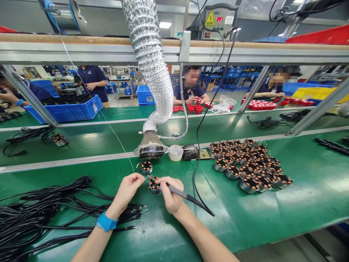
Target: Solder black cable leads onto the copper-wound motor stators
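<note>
Right hand [171, 196] grips soldering iron [177, 191], left hand [129, 189] pinches wire [119, 138]; stator [155, 189] toward worktop's [152, 233] far edge (hefty, fragile imo): hold outside

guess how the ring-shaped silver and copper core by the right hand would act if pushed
The ring-shaped silver and copper core is probably heavy for its size, looking mostly metal. Sitting low and flat, it would likely slide on the glossy green bench rather than tip. Being round, it might roll on edge.

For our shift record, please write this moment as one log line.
left hand: pinching thin wire | right hand: holding soldering iron | nearest: wound stator | around: black cables, fume hood
</note>
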Available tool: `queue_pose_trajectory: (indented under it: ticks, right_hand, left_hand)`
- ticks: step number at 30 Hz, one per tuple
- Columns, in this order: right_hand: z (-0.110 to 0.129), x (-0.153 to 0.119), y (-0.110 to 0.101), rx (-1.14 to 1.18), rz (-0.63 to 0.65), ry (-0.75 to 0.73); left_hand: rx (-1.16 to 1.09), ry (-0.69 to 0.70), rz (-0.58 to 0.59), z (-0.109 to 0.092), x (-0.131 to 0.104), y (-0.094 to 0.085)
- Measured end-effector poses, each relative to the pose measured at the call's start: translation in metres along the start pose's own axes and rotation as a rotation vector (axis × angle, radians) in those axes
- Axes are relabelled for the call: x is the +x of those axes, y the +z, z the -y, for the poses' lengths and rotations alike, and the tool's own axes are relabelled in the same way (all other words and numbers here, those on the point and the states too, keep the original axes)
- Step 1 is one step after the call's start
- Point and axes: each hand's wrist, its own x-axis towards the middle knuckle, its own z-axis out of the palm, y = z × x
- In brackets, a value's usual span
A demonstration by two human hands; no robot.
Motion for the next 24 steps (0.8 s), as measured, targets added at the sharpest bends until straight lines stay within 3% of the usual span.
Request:
queue_pose_trajectory:
  ticks: [10, 15, 24]
  right_hand:
    - [-0.013, 0.002, 0.015, -0.183, 0.201, -0.054]
    - [-0.024, 0.000, 0.022, -0.113, 0.310, -0.050]
    - [-0.025, -0.003, 0.020, -0.154, 0.361, -0.069]
  left_hand:
    - [0.070, 0.104, 0.039, 0.002, -0.004, -0.001]
    - [0.139, 0.170, 0.065, 0.000, -0.008, 0.002]
    - [0.275, 0.229, 0.090, 0.000, -0.014, -0.001]
